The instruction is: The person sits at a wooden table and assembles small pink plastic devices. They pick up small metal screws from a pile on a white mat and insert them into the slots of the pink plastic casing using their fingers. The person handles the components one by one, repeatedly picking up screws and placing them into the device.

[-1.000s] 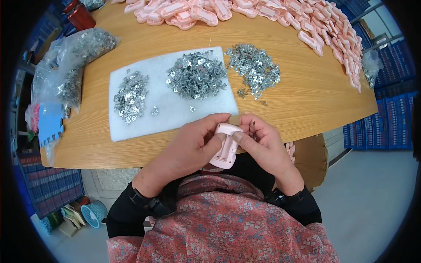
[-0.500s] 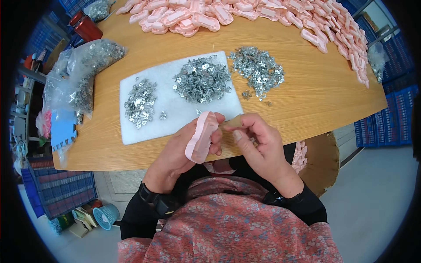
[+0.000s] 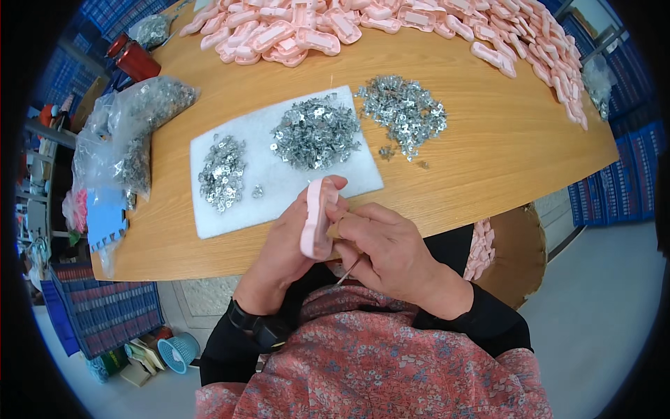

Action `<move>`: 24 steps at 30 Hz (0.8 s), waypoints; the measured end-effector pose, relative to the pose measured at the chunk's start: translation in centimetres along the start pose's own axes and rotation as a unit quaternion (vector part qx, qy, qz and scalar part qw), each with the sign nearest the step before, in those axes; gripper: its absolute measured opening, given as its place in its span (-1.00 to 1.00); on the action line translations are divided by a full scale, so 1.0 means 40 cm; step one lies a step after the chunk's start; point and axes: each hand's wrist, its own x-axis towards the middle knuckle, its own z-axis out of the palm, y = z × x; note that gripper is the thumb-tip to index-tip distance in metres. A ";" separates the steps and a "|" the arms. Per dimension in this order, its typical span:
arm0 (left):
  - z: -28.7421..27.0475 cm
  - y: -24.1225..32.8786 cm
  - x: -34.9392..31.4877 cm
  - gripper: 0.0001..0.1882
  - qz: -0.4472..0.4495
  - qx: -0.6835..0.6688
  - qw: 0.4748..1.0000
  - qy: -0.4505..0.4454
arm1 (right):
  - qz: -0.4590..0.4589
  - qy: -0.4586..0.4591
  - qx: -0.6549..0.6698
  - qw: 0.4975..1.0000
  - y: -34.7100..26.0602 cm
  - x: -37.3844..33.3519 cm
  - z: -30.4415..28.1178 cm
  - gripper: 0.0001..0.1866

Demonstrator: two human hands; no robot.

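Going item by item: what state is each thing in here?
Left hand: closed around the pink casing
Pink casing: held tilted, above the table
Right hand: closed on a thin tool, fingers at the casing
Thin tool: gripped, end protruding
Metal pieces: loose, heaped
White pad: lying flat
Cardboard box: open, holding pink pieces

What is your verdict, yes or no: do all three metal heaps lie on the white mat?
No, the rightmost heap lies on the wooden table, beside the white mat.

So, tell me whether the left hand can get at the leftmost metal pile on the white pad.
Probably not for grasping: the left hand is holding the pink casing. The way across the white pad to the metal pile looks open, though.
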 end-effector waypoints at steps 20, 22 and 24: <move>-0.066 0.076 -0.077 -0.38 0.033 0.275 0.937 -0.212 | 0.143 -0.201 0.110 0.963 -0.041 0.077 -0.046 -0.74; -0.094 0.080 -0.116 -0.37 -0.047 0.135 0.972 -0.189 | 0.197 -0.155 0.141 0.958 -0.039 0.110 -0.031 -0.78; -0.123 0.092 -0.143 -0.33 -0.086 0.039 0.980 -0.174 | 0.201 -0.128 0.070 0.969 -0.012 0.145 -0.009 -0.79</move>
